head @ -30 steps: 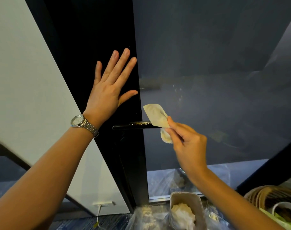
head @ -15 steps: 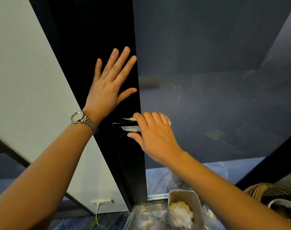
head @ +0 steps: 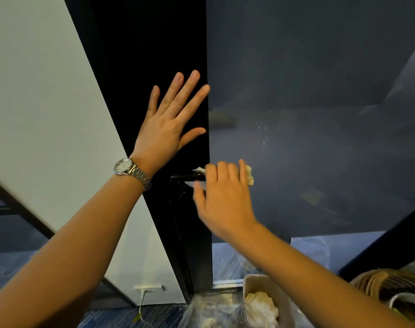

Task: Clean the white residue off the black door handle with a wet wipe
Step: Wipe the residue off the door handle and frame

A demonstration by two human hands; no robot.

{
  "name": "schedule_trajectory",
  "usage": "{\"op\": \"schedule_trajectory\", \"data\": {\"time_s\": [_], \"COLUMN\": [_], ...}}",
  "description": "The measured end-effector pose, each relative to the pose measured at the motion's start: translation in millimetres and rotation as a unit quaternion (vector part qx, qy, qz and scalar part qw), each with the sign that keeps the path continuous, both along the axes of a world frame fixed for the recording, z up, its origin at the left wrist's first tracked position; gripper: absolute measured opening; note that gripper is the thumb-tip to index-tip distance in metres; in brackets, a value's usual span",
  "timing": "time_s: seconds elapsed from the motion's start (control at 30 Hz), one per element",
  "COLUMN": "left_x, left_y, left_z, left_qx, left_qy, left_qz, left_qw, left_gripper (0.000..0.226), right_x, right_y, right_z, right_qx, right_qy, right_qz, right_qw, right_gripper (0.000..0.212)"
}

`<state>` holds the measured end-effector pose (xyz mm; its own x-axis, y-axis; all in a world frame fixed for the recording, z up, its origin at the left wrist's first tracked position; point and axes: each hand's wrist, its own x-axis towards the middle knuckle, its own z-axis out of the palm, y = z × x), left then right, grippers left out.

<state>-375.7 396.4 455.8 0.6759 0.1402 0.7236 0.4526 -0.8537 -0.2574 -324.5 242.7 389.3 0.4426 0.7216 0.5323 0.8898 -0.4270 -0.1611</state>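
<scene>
I'm seeing right hand (head: 225, 197) curling the wet wipe (head: 249, 176) over the door handle (head: 185, 178), left hand (head: 168, 131) pressing flat-fingered on the door (head: 142, 67); wipe's bunching past the little finger, likely slipping loose.

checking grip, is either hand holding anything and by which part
The right hand holds a crumpled white wet wipe by its middle, fingers curled over it on the thin black door handle. The left hand holds nothing, flat on the black door.

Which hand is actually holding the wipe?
The right hand, its fingers curled over the wet wipe on the black handle; the left hand lies flat against the door.
</scene>
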Motion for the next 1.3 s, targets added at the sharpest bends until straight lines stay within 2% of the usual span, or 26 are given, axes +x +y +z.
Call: {"op": "schedule_trajectory", "data": {"time_s": [0.1, 0.2, 0.33, 0.53, 0.67, 0.77, 0.87, 0.93, 1.03, 1.13, 1.2, 1.3], "left_x": [-1, -1, -2, -3, 0, 14, 35, 51, 74, 96, 110, 125], "left_y": [0, -1, -2, -4, -12, -29, -58, -81, -113, -137, -148, -159], "left_z": [0, 1, 1, 1, 1, 7, 14, 9, -12, -42, -68, -114], "left_qx": [-0.001, -0.001, -0.009, -0.015, -0.027, -0.053, -0.100, -0.142, -0.233, -0.296, -0.323, -0.349], "left_qy": [-0.002, 0.003, 0.007, -0.006, -0.077, -0.185, -0.199, -0.146, -0.013, 0.151, 0.265, 0.374], "left_qz": [-0.004, -0.009, -0.007, -0.021, -0.058, -0.109, -0.190, -0.244, -0.276, -0.234, -0.186, -0.136], "left_qw": [1.000, 1.000, 1.000, 1.000, 0.995, 0.975, 0.956, 0.948, 0.933, 0.914, 0.889, 0.848], "left_gripper": [0.066, 0.065, 0.066, 0.064, 0.053, 0.031, 0.019, 0.015, 0.016, 0.022, 0.026, 0.027], "right_x": [15, 35, 51, 57, 69, 85, 97, 104, 116, 128, 135, 143], "right_y": [-10, -16, -16, -42, -57, -63, -71, -79, -93, -106, -114, -126], "right_z": [-9, 4, 17, 10, -4, -21, -36, -45, -60, -74, -85, -103], "right_qx": [0.031, 0.015, -0.036, 0.055, 0.134, 0.099, 0.064, 0.042, 0.019, -0.008, -0.021, -0.050], "right_qy": [-0.008, 0.032, 0.235, 0.376, 0.422, 0.498, 0.552, 0.565, 0.571, 0.577, 0.582, 0.584], "right_qz": [0.095, 0.075, 0.075, 0.041, 0.005, -0.012, -0.041, -0.050, -0.060, -0.079, -0.085, -0.088], "right_qw": [0.995, 0.997, 0.969, 0.924, 0.897, 0.861, 0.830, 0.823, 0.818, 0.813, 0.808, 0.806], "right_gripper": [0.041, 0.048, 0.047, 0.048, 0.038, 0.019, 0.011, 0.013, 0.026, 0.027, 0.024, 0.021]}}
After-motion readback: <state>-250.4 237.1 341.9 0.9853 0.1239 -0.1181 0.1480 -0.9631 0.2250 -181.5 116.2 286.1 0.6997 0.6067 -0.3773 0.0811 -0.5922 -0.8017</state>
